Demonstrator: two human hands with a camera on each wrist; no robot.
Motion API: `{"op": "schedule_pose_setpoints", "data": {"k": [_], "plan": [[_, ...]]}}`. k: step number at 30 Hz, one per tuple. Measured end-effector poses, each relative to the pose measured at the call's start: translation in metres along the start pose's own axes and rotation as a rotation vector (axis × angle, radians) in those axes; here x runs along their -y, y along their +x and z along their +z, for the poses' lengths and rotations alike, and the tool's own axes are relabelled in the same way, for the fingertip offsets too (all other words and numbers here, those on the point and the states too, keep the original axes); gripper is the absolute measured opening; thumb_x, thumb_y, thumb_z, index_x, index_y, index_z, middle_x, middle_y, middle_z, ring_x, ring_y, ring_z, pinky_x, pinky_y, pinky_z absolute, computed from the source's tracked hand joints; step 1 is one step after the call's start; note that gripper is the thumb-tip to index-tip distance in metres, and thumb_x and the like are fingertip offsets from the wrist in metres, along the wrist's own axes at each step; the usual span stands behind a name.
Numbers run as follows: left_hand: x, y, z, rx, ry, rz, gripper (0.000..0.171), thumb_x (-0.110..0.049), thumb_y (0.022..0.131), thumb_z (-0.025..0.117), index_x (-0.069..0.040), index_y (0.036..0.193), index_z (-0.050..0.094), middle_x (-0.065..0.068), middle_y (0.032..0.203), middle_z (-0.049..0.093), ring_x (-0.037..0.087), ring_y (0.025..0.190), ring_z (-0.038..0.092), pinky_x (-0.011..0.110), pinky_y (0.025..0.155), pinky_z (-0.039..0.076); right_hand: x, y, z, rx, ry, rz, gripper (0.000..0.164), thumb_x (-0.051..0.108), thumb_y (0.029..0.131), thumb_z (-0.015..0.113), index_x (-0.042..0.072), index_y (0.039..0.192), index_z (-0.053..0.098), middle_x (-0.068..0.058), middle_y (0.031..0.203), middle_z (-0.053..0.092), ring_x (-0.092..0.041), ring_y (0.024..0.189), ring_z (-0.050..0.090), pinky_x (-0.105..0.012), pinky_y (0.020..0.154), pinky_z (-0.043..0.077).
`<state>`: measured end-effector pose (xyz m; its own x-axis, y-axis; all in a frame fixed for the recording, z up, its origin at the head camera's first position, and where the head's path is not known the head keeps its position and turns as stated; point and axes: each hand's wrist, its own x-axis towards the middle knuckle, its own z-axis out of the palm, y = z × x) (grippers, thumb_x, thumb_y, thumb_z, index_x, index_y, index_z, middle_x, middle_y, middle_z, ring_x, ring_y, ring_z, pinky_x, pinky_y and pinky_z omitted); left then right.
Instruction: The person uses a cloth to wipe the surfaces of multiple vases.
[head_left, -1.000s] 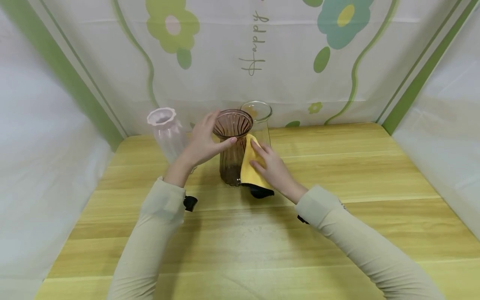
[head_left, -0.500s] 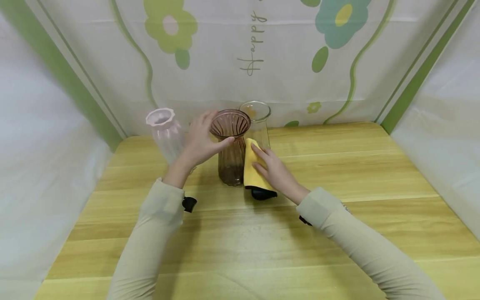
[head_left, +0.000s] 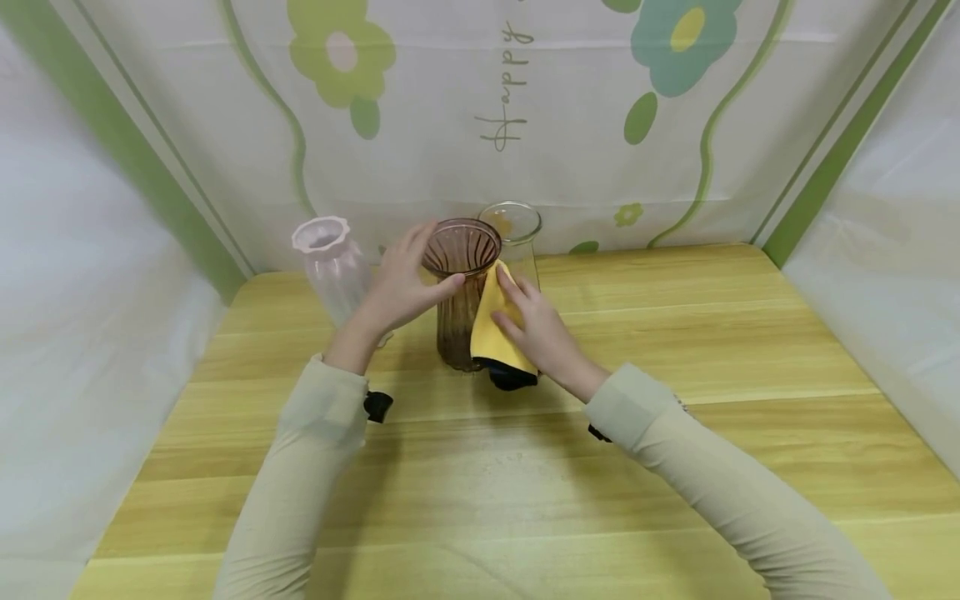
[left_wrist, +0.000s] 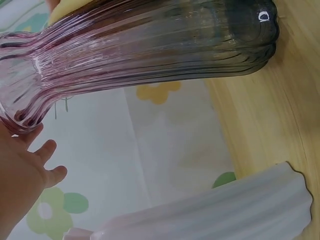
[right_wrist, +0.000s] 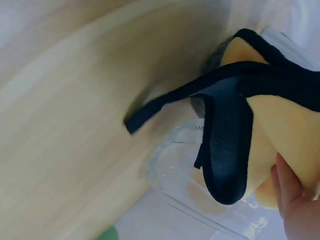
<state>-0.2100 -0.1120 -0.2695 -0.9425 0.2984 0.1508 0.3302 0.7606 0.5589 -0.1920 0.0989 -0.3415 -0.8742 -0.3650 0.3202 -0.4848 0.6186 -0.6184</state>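
A purple-brown ribbed glass vase (head_left: 456, 325) stands upright on the wooden table. My left hand (head_left: 401, 287) holds its flared top, thumb on the near side below the rim; in the left wrist view a few fingertips meet the rim of the vase (left_wrist: 140, 50). Against the vase's right side lies a yellow cloth (head_left: 495, 325) with black edging, pinched by my right hand (head_left: 546, 333). In the right wrist view, the folded cloth (right_wrist: 295, 130) shows its dark border and a loose strap, and covers much of what is behind it.
A pale pink fluted vase (head_left: 337, 275) stands left of the left hand, near the forearm. Behind the purple vase is a clear glass vase (head_left: 529, 260), partly hidden by cloth and hand. A white flowered backdrop (head_left: 570, 167) hangs along the table's back edge.
The right hand first slid the cloth slightly down and right, then back up and left across the vase's side. The left hand stays at the vase's top.
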Motion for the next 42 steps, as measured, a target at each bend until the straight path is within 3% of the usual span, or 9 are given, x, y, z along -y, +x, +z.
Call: {"op": "schedule_pose_setpoints", "data": {"k": [6, 11, 19, 30, 37, 42], "plan": [[0.001, 0.000, 0.002, -0.023, -0.019, -0.005, 0.097, -0.051, 0.082, 0.066, -0.018, 0.155, 0.011, 0.010, 0.161, 0.013, 0.036, 0.147, 0.014, 0.064, 0.115, 0.017, -0.014, -0.009, 0.006, 0.095, -0.076, 0.061, 0.063, 0.022, 0.097, 0.056, 0.013, 0.152, 0.026, -0.024, 0.152, 0.030, -0.043, 0.134, 0.040, -0.053, 0.108, 0.038], [0.002, 0.001, 0.006, -0.074, -0.058, -0.002, 0.096, -0.055, 0.081, 0.064, -0.017, 0.154, 0.014, 0.012, 0.159, 0.012, 0.035, 0.146, 0.017, 0.062, 0.115, 0.021, -0.026, -0.016, 0.010, 0.143, -0.138, 0.067, 0.061, 0.020, 0.096, 0.057, 0.013, 0.150, 0.031, -0.026, 0.149, 0.035, -0.044, 0.128, 0.046, -0.053, 0.103, 0.044], [0.000, 0.001, 0.004, -0.089, -0.037, 0.002, 0.090, -0.050, 0.083, 0.063, -0.014, 0.153, 0.019, 0.016, 0.156, 0.020, 0.037, 0.143, 0.022, 0.063, 0.113, 0.023, -0.025, -0.014, 0.010, 0.069, -0.088, 0.041, 0.059, 0.019, 0.096, 0.056, 0.015, 0.150, 0.031, -0.024, 0.149, 0.037, -0.042, 0.131, 0.044, -0.052, 0.105, 0.042], [0.002, 0.001, -0.002, -0.015, -0.002, 0.024, 0.085, -0.047, 0.087, 0.056, -0.015, 0.154, 0.015, 0.013, 0.160, 0.016, 0.038, 0.147, 0.015, 0.066, 0.114, 0.014, 0.002, 0.002, 0.000, -0.087, 0.108, -0.009, 0.061, 0.020, 0.096, 0.055, 0.011, 0.150, 0.029, -0.020, 0.149, 0.038, -0.039, 0.135, 0.041, -0.051, 0.113, 0.034], [0.003, 0.000, 0.000, -0.005, -0.016, 0.020, 0.087, -0.050, 0.087, 0.054, -0.015, 0.155, 0.011, 0.012, 0.161, 0.011, 0.038, 0.148, 0.011, 0.066, 0.115, 0.011, 0.000, 0.001, 0.001, -0.016, 0.062, 0.040, 0.063, 0.023, 0.095, 0.058, 0.012, 0.150, 0.029, -0.022, 0.152, 0.033, -0.042, 0.137, 0.036, -0.053, 0.112, 0.033], [0.002, 0.001, 0.003, -0.040, -0.025, -0.002, 0.093, -0.053, 0.084, 0.060, -0.018, 0.155, 0.011, 0.012, 0.161, 0.010, 0.037, 0.147, 0.013, 0.066, 0.114, 0.017, -0.013, -0.006, 0.007, 0.036, -0.001, 0.060, 0.063, 0.022, 0.095, 0.059, 0.013, 0.150, 0.030, -0.023, 0.151, 0.034, -0.042, 0.136, 0.037, -0.053, 0.112, 0.034]]}}
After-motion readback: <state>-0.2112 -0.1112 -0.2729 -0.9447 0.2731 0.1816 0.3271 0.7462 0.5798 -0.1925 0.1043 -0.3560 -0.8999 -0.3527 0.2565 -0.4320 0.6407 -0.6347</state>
